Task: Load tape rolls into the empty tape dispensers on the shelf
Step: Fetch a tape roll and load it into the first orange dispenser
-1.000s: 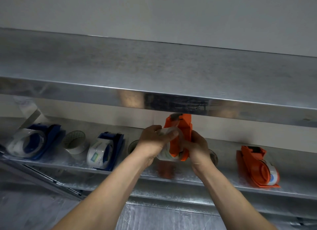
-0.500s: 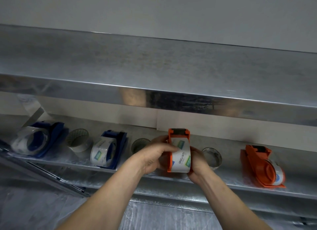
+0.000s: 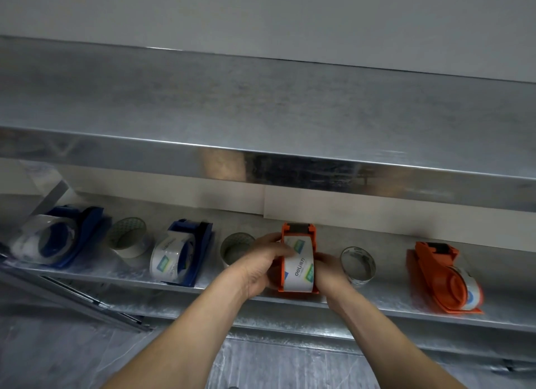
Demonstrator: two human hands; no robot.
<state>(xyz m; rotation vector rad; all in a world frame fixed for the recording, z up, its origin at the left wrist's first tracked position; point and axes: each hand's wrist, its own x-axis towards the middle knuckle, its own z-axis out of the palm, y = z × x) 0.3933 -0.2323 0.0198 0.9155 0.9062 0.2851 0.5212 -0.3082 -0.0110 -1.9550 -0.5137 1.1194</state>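
An orange tape dispenser (image 3: 300,231) with a white labelled tape roll (image 3: 300,268) in it stands on the lower metal shelf (image 3: 377,300). My left hand (image 3: 262,265) grips its left side, with fingers curled over the roll. On the other side my right hand (image 3: 327,268) holds the dispenser, partly hidden behind it. Two blue dispensers (image 3: 87,229) (image 3: 200,237) on the left carry clear rolls. At the right lies a second orange dispenser (image 3: 429,269) with a roll in it.
Loose tape rolls (image 3: 127,237) (image 3: 236,248) (image 3: 358,265) stand on the shelf between the dispensers. The upper metal shelf (image 3: 261,113) overhangs close above. A diagonal metal brace (image 3: 87,298) runs below at the left.
Both hands lowered the orange dispenser from under the upper shelf's edge down onto the lower shelf, turning it so the roll's label faces me.
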